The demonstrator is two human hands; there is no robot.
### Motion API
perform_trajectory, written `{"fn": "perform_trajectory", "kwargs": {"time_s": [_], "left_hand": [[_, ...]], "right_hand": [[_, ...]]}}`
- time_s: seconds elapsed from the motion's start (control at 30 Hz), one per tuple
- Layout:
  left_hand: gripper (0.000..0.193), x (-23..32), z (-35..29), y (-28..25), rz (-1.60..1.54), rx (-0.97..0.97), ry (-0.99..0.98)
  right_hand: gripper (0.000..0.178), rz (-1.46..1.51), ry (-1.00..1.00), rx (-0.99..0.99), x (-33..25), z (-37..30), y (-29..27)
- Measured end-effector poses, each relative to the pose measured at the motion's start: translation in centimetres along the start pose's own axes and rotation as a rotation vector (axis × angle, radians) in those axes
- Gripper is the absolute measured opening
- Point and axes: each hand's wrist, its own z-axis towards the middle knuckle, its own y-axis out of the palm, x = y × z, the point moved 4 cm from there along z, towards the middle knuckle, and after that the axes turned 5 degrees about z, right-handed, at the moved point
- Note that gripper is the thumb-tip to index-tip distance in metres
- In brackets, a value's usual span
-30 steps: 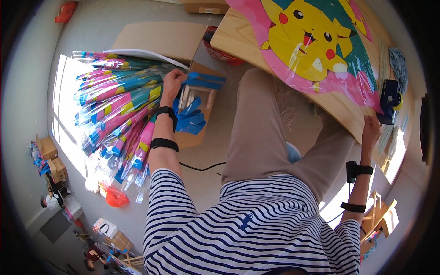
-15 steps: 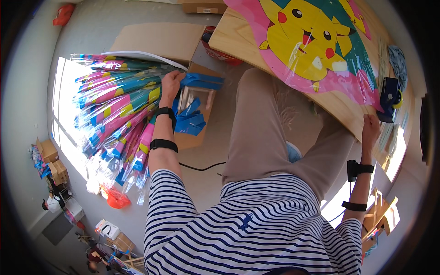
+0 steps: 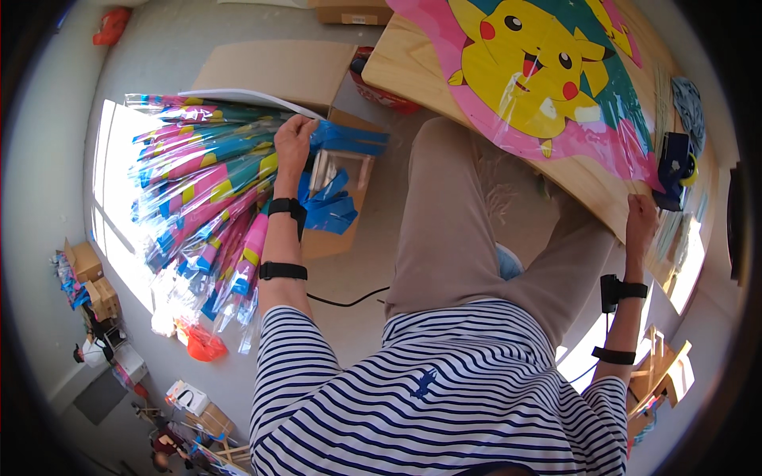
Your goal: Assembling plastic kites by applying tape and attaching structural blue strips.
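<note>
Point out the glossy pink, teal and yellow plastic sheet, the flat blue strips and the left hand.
Glossy plastic sheet (image 3: 544,99): head view, yellow figure's body.
Flat blue strips (image 3: 346,139): head view, middle of the upper bunch.
Left hand (image 3: 293,144): head view, back of the hand.

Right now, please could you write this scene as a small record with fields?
Left hand: at the end of blue strips; grip unclear
Right hand: curled, near the wooden table's edge; grip unclear
On table: glossy sheet, yellow cartoon figure printed on it
Person's left: shiny wrapped colourful rolls, fanned out beside cardboard
</note>
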Motion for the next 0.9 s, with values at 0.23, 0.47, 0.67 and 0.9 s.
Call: {"fn": "perform_trajectory", "kwargs": {"time_s": [0.23,0.47,0.67,0.9], "left_hand": [[0.011,14.1,-4.4,-2.2,-0.383,-0.078,0.045],[0.009,30.6,-14.6,6.6,-0.336,-0.254,0.583],[0.014,33.8,-20.2,10.6,-0.291,-0.444,0.675],[0.019,35.4,-21.0,13.7,-0.708,-0.904,0.192]], "right_hand": [[0.024,0.683,0.027,-0.43,-9.2,-1.1,3.2],[0.042,1.633,0.452,-1.069,-25.0,-8.0,4.9],[0.015,1.668,0.5,-0.757,-19.6,-5.9,2.9],[0.008,1.576,0.312,-0.696,-14.1,-7.0,-1.4]]}}
